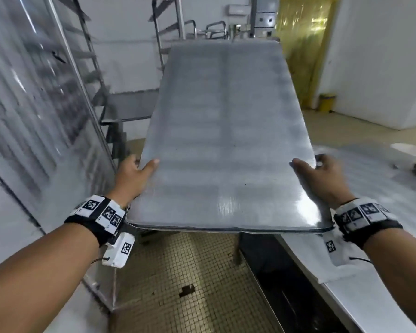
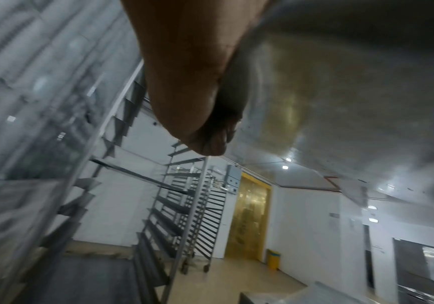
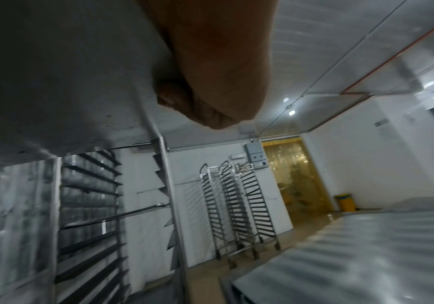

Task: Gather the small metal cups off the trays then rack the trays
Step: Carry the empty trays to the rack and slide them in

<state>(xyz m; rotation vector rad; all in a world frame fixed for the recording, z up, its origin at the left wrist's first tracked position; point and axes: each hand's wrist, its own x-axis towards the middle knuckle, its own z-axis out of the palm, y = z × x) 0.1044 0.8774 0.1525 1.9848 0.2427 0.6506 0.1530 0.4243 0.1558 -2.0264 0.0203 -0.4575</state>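
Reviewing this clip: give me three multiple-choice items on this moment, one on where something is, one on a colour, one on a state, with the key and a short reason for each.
1. Where is the tray now?
A. Lying on the floor
B. Held in the air between both hands
C. Pushed fully into a rack

2. What colour is the strip curtain in the far doorway?
A. Yellow
B. Blue
C. Red

3. What lies on the tray's top surface?
A. Rows of metal cups
B. A folded cloth
C. Nothing visible; the surface is bare

Key:
1 B: the left hand and the right hand grip the tray's long side edges near its near end, with tiled floor showing under it.
2 A: the curtain looks yellow in the head view and in both wrist views.
3 C: the head view shows only bare, shiny metal.
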